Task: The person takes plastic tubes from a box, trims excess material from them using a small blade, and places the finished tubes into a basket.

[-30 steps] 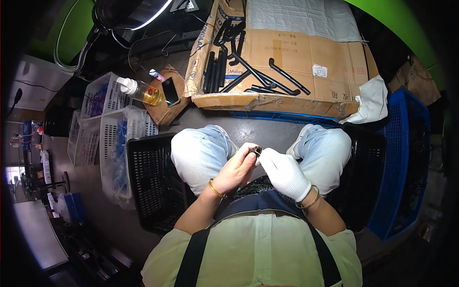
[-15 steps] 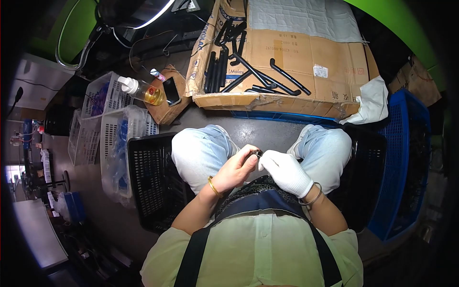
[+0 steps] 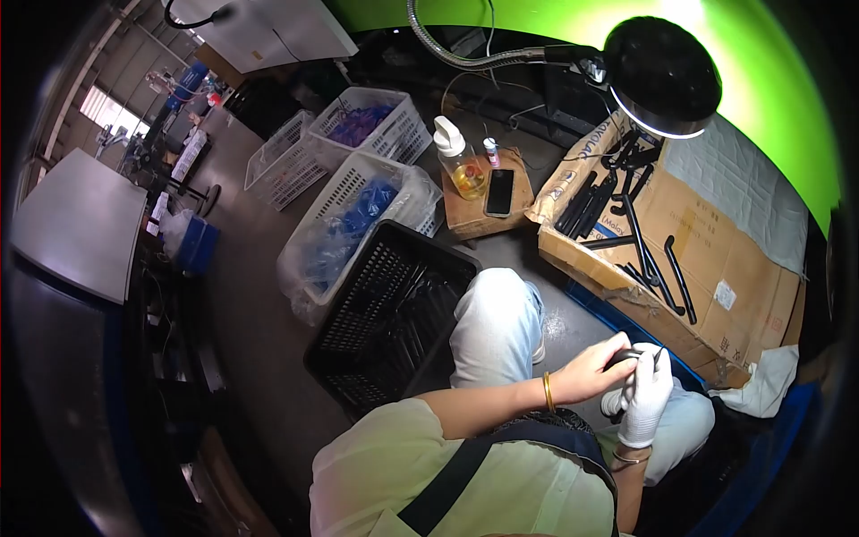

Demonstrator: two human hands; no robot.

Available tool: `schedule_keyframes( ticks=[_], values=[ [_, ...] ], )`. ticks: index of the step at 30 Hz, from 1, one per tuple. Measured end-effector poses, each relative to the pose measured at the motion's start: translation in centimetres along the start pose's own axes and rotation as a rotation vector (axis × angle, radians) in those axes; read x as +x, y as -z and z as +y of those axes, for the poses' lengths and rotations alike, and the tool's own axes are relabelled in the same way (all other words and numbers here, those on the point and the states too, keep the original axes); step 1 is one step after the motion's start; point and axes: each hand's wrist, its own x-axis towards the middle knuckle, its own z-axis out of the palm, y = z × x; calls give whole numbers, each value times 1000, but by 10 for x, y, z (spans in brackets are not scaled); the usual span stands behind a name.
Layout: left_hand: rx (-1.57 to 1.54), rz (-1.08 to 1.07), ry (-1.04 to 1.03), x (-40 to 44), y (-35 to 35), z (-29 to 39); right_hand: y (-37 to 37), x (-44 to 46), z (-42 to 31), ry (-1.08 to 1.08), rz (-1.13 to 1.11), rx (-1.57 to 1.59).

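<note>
In our bare left hand [image 3: 591,372] we hold a small black part [image 3: 625,355], the fingers curled closed around it and the thumb laid along its near side, so that only a short dark length shows. Our gloved right hand [image 3: 646,392] meets it there, its fingers bunched together at the part's other end, with a thin dark tip [image 3: 659,353] poking out by the glove; whether that tip belongs to the part or to something else we cannot tell. The part sits between our two hands, above our right leg [image 3: 687,428] and well apart from our left knee [image 3: 497,300]. Ahead of our hands the front wall of the cardboard tray [image 3: 617,291] stands between us and the black rods [image 3: 651,255], which lie loosely crossed inside it, more of them heaped toward its far left corner. A lamp [image 3: 664,76] hangs over that far side and hides part of the tray's back edge. A white cloth [image 3: 768,380] droops over the tray's near right corner. Left of the tray, a phone [image 3: 499,193], a small tube [image 3: 491,152] and an upright pump bottle [image 3: 465,172] share a brown box [image 3: 465,217], while a black crate [image 3: 335,309] stands beside our left knee, with dark pieces inside
</note>
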Motion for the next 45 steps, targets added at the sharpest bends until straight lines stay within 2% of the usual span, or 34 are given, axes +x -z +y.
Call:
schedule_keyframes(
  ticks=[3, 5, 6, 7, 8, 10, 12, 14, 18, 22, 25, 28, 37, 39, 40, 41, 43, 45],
  values=[
    [-638, -267, 249, -4, 1, -8, 12, 6, -7, 49, -217, -201],
    [-716, -330, 281, -8, 7, -8, 13, 5, -11, 40, -282, -271],
    [-703, -280, 276, -11, 9, -8, 12, 5, -14, 61, -313, -317],
    [-692, -233, 273, -14, 10, -10, 9, 6, -12, 201, -337, -410],
    [-655, -211, 328, -16, 15, -10, 3, 4, -7, 226, -278, -362],
    [-497, -68, 306, -22, 19, -22, 4, -6, -2, 71, -193, -200],
    [-453, 26, 159, -23, 27, -18, 4, -15, -6, -191, -125, 40],
    [-424, 32, 60, -23, 32, -20, 0, -22, -2, 37, -242, -161],
    [-371, -12, -67, -27, 34, -33, -6, -26, -14, 58, -409, -314],
    [-362, -34, -111, -29, 34, -34, -6, -24, 1, 583, -404, -683],
    [-312, -33, -123, -28, 35, -34, -6, -21, 6, 632, -404, -660],
    [-243, -40, -153, -26, 37, -31, -5, -22, 8, 569, -431, -603],
    [-9, -30, -288, -24, 46, -31, -3, -22, -5, -104, -544, -177],
    [-44, -62, -427, -26, 49, -24, 6, -2, 71, 596, -113, -479],
    [-65, -79, -507, -22, 50, -22, 14, -5, 64, 195, -160, -254],
    [-170, -28, -376, -22, 48, -25, 22, -9, 57, -195, -101, -23],
    [-379, 60, -83, -37, 41, -32, 9, -15, 35, -128, -107, 13],
    [-474, 28, -61, -34, 40, -31, -7, -14, 22, 18, -93, -40]
  ],
)
